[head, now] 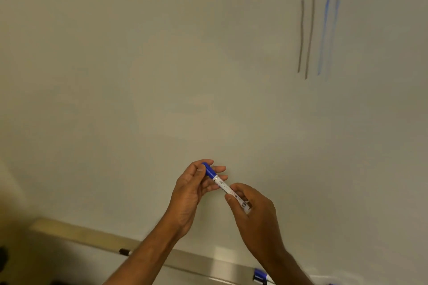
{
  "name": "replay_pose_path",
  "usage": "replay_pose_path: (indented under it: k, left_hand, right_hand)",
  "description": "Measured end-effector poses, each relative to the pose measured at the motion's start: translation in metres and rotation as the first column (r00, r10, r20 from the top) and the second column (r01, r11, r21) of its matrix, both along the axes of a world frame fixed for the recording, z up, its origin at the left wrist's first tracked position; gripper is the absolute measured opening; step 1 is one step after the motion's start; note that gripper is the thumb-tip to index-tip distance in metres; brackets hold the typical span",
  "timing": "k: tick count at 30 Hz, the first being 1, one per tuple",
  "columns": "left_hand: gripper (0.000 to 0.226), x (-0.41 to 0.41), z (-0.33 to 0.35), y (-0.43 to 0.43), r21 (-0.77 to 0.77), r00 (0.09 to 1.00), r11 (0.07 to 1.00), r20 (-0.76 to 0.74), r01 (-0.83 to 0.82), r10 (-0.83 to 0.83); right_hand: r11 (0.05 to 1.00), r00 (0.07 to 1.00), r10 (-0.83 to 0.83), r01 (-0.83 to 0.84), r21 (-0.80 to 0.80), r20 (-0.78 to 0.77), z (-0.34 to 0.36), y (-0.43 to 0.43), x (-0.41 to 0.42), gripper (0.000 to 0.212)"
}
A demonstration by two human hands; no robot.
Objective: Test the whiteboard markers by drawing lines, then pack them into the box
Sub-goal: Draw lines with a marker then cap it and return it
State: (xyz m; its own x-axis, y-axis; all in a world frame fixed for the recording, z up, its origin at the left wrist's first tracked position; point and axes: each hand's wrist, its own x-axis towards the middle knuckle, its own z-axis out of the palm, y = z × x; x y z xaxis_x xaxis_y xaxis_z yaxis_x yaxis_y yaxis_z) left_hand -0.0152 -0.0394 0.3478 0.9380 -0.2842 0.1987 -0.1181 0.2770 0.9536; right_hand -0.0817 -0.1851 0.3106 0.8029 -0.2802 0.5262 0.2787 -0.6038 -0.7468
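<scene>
Single head-worn wide-angle cam facing the whiteboard [162, 53], pitched slightly down. Close in: the board fills nearly the whole frame, with the drawn lines [318, 37] upper right and the tray ledge [92, 236] running diagonally across the bottom. Forearms enter from the bottom edge; left hand [190, 192] and right hand [257, 215] meet on a marker [222, 184] low centre.

Four lines [309, 37] stand side by side at the whiteboard's [162, 65] upper right. Before its lower middle, a marker [222, 185] slants between the left hand [190, 192], at its upper end, and the right hand [252, 213], at its lower end. Below, a ledge [92, 236] carries a second marker [124, 251] at left and a third marker [260, 276] at right, well apart.
</scene>
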Motion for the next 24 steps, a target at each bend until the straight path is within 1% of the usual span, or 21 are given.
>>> replay_pose_path:
  k: [4,7,9,11,12,14,16,18,22,24]
  left_hand:
    - [0.036,0.015,-0.040,0.029,0.155,0.995,0.983,0.033,-0.098,0.094]
    - [0.034,0.023,-0.071,0.050,0.261,0.984,0.949,0.074,-0.176,0.162]
    - [0.035,0.027,-0.093,0.066,0.332,0.964,0.908,0.148,-0.257,0.219]
    - [0.039,0.031,-0.120,0.085,0.406,0.936,0.846,0.215,-0.345,0.278]
    - [0.041,0.033,-0.135,0.096,0.456,0.924,0.805,0.236,-0.379,0.302]
    - [0.045,0.035,-0.166,0.117,0.593,0.899,0.676,0.298,-0.438,0.320]
    - [0.052,0.037,-0.196,0.138,0.708,0.881,0.526,0.378,-0.472,0.283]
    - [0.058,0.039,-0.225,0.155,0.784,0.882,0.403,0.409,-0.471,0.234]
    - [0.061,0.046,-0.272,0.185,0.904,0.917,0.184,0.353,-0.385,0.182]
    - [0.067,0.050,-0.288,0.199,0.942,0.937,0.107,0.296,-0.318,0.183]
  right_hand:
    - [0.997,1.000,-0.019,0.018,-0.074,-0.015,-0.032,0.020,0.016,0.016]
    - [0.993,1.000,-0.017,0.014,-0.117,-0.022,-0.055,0.037,0.027,0.016]
    - [0.991,0.999,-0.032,0.027,-0.133,-0.034,-0.072,0.048,0.036,0.016]
    - [0.990,0.998,-0.035,0.026,-0.142,-0.056,-0.090,0.060,0.046,0.013]
    - [0.989,0.997,-0.026,0.015,-0.147,-0.073,-0.101,0.066,0.052,0.012]
    - [0.985,0.995,-0.009,-0.009,-0.171,-0.100,-0.122,0.077,0.065,0.010]
    - [0.976,0.993,-0.004,-0.021,-0.217,-0.116,-0.144,0.089,0.080,0.011]
    - [0.970,0.990,-0.009,-0.025,-0.240,-0.139,-0.164,0.104,0.096,0.012]
    - [0.961,0.977,-0.011,-0.049,-0.273,-0.214,-0.203,0.137,0.126,0.009]
    - [0.955,0.966,-0.001,-0.075,-0.286,-0.258,-0.220,0.153,0.138,0.008]
